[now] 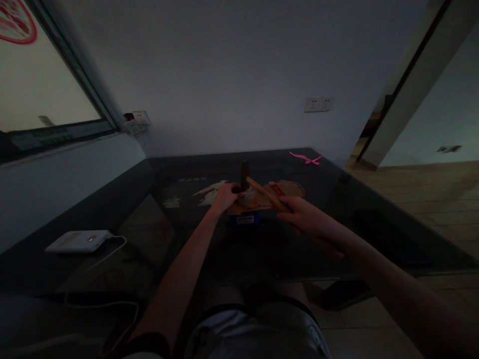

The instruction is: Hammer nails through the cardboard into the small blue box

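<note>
My right hand is closed round the wooden handle of a hammer. Its dark head stands upright at the far end of the handle, right beside the fingertips of my left hand. Those left fingers are curled together low over the work spot, and whatever they pinch is too small and dark to make out. Beneath both hands lies a torn brown piece of cardboard or paper with a red patch. A blue box-like thing with a pale label shows under its near edge.
The dark glossy table meets the wall behind. A pink ribbon lies at the back right. On the left is a white power bank with a cable. A flat black object lies at the right. Wall sockets are above.
</note>
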Tool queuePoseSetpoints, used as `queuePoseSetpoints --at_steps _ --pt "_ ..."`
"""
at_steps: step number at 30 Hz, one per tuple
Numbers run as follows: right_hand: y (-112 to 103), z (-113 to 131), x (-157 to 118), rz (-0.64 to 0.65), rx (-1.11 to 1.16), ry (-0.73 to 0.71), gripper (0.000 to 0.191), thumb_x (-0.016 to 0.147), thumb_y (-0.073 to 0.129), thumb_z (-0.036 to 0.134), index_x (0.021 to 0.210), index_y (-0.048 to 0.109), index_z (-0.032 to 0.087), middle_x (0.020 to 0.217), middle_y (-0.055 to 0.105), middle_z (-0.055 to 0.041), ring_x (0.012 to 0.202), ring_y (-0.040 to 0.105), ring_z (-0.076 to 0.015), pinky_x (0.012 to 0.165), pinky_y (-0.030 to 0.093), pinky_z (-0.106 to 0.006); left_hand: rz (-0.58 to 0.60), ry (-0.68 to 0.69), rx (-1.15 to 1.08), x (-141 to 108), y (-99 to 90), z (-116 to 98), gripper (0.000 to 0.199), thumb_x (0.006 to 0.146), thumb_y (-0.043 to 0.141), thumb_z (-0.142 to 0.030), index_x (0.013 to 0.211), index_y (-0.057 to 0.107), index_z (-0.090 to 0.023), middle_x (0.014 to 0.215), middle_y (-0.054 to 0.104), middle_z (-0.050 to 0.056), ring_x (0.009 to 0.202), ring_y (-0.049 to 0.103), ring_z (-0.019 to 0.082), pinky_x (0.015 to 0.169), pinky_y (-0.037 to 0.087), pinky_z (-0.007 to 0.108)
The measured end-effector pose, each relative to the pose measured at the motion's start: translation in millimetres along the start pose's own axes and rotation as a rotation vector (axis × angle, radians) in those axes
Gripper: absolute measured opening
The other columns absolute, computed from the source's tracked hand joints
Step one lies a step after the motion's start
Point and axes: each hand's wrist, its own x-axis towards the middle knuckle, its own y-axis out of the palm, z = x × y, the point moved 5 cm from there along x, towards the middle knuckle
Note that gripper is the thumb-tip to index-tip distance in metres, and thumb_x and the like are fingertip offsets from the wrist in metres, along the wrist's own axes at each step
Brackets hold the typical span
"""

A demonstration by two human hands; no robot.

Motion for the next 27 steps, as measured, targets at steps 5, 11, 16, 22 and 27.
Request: queuePoseSetpoints --at_steps 5,11,16,22,27 --pt "-7.5 6.0 -6.3 -0.03 0.028 -0.029 0.032 0.079 0.05 0.019 0.11 0.054 0.012 0.054 0.045 0.0068 0.035 0.041 -0.0083 0.034 0.033 -0.021 -0.015 -0.026 -0.031 0.0 1.2 1.6 0.014 0.072 0.069 -0.024 0.082 0.07 -0.014 0.084 0.072 0.006 0.076 0.064 0.017 0.077 0.048 0.029" --pt "-0.5 -3.4 -2.5 0.012 0.01 0.054 0.02 0.076 0.051 0.014 0.095 0.057 0.011 0.052 0.046 0.0059 0.036 0.043 -0.0083 0.035 0.033 -0.02 0.009 -0.031 -0.023 1.0 2.1 3.6 0.014 0.072 0.068 -0.022 0.083 0.071 -0.014 0.083 0.072 0.006 0.075 0.064 0.018 0.076 0.049 0.029" --pt "-8.6 5.9 -8.2 -0.032 0.004 0.0 0.027 0.078 0.05 0.016 0.103 0.055 0.01 0.055 0.045 0.0065 0.036 0.042 -0.0075 0.036 0.035 -0.02 0.0 -0.021 -0.048 0.3 1.1 2.0 0.012 0.071 0.069 -0.022 0.081 0.071 -0.015 0.082 0.071 0.006 0.075 0.064 0.017 0.077 0.048 0.029" --pt "0.9 -3.7 -1.9 0.013 0.032 0.031 0.023 0.077 0.05 0.015 0.099 0.055 0.011 0.053 0.045 0.0068 0.036 0.044 -0.0081 0.035 0.034 -0.019 0.0 -0.021 -0.044 1.1 1.5 2.6 0.014 0.071 0.069 -0.023 0.082 0.071 -0.015 0.082 0.071 0.006 0.076 0.064 0.018 0.075 0.049 0.03" --pt "-4.3 -5.9 -3.8 -0.049 0.015 0.003 0.024 0.077 0.051 0.017 0.1 0.057 0.011 0.052 0.045 0.0073 0.037 0.044 -0.0086 0.037 0.034 -0.021 -0.003 -0.034 -0.049 0.5 0.9 1.6 0.012 0.071 0.068 -0.021 0.081 0.071 -0.016 0.082 0.071 0.005 0.075 0.064 0.017 0.076 0.049 0.03"
